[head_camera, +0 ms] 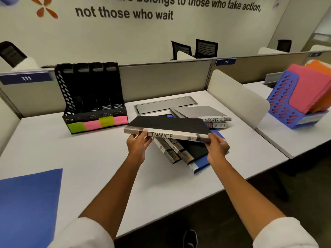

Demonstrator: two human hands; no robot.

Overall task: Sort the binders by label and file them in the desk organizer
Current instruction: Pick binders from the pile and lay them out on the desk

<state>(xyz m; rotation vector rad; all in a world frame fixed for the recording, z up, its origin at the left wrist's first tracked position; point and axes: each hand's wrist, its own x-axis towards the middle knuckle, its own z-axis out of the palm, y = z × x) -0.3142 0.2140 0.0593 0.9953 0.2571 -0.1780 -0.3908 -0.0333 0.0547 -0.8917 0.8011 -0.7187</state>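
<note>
A blue folder (pixel 28 203) lay flat at the near left corner of the white surface (pixel 89 158). Two bare forearms in white sleeves (pixel 86 235) reached forward over the surface. The left hand (pixel 138 145) gripped the left end of a black binder (pixel 170 128), thumb on the spine and fingers curled beneath. The right hand (pixel 217 148) gripped the right end of the same binder, thumb on top at the corner. The binder was held level, raised above the surface, with its spine lettered "FINANCE" facing the person.

Directly beneath it lay a loose pile of binders (pixel 180 153), overlapping at angles, including a blue one at the bottom. Just beyond, to the right, a grey binder (pixel 200 112) lettered "SPORTS" lay on another binder.

Farther left, against the partition (pixel 161 77), stood a black desk organizer (pixel 91 93) with four upright compartments and green and pink notes (pixel 96 123) along its front edge. On the adjoining desk to the right stood a blue organizer (pixel 284 108) holding pink and orange folders.
</note>
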